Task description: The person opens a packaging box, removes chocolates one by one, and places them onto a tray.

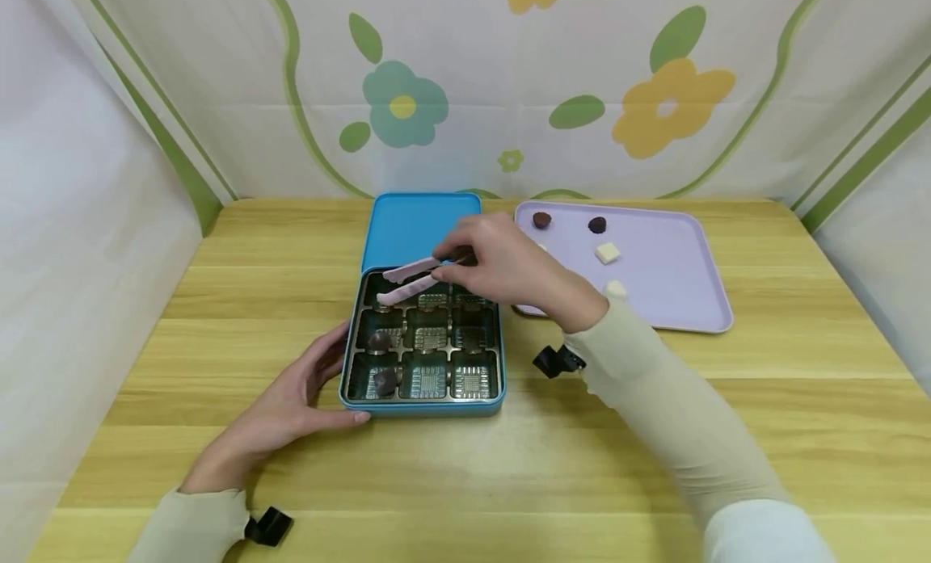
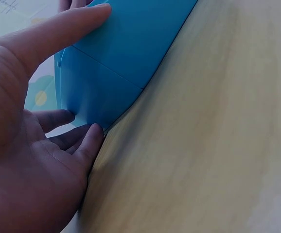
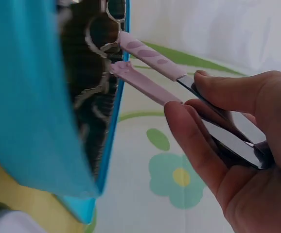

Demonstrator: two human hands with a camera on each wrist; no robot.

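A blue tin (image 1: 422, 411) holds a divided insert of several compartments. Dark chocolates lie in its left column: one chocolate (image 1: 379, 342) in the middle row, another chocolate (image 1: 385, 381) in the front row. My left hand (image 1: 291, 401) holds the tin's front left corner, thumb along the front wall and fingers at the left side. Between thumb and fingers, my right hand (image 1: 494, 260) grips metal tongs (image 3: 152, 60) with pink tips. The tips stand apart over the back left compartment, and I see nothing between them. Whether that compartment holds anything is hard to tell.
Behind the tin lies its blue lid (image 1: 418, 224). At the right, a lilac tray (image 1: 669, 280) carries a brown chocolate (image 1: 541, 220), a dark chocolate (image 1: 597, 224), a white square (image 1: 607, 253) and a white piece (image 1: 616, 289). The right forearm covers part of it.
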